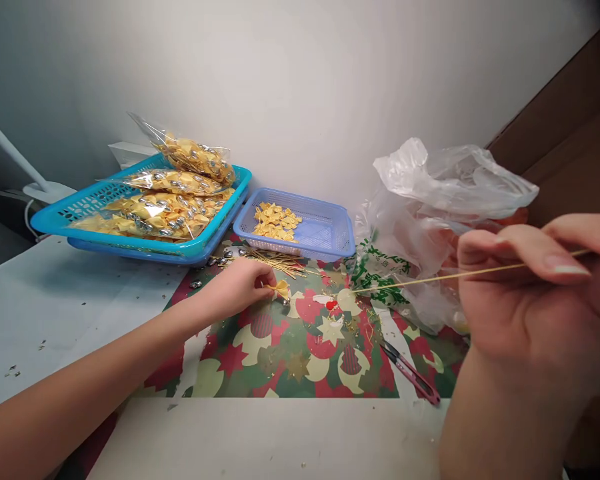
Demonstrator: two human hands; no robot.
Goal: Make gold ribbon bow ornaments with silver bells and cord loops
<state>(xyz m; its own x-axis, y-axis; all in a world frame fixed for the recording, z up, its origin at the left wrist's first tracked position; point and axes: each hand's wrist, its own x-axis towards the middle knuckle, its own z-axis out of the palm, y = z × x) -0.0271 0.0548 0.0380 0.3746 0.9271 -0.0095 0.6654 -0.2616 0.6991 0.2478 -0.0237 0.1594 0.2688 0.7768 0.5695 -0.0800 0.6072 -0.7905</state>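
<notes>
Pinched in my left hand is a small yellow ribbon bow, with a silver bell at its lower edge. My right hand is raised at the right, close to the camera, its fingers closed on a thin gold cord. The cord runs taut down and left toward the middle of the table; where its far end goes I cannot make out. Just behind my left hand lies a bundle of cut gold cords, with loose silver bells beside it.
A blue basket holds yellow bows. Left of it, a turquoise basket carries bags of bows and bells. Thread snips lie at the right on the patterned paper. A plastic bag stands behind them.
</notes>
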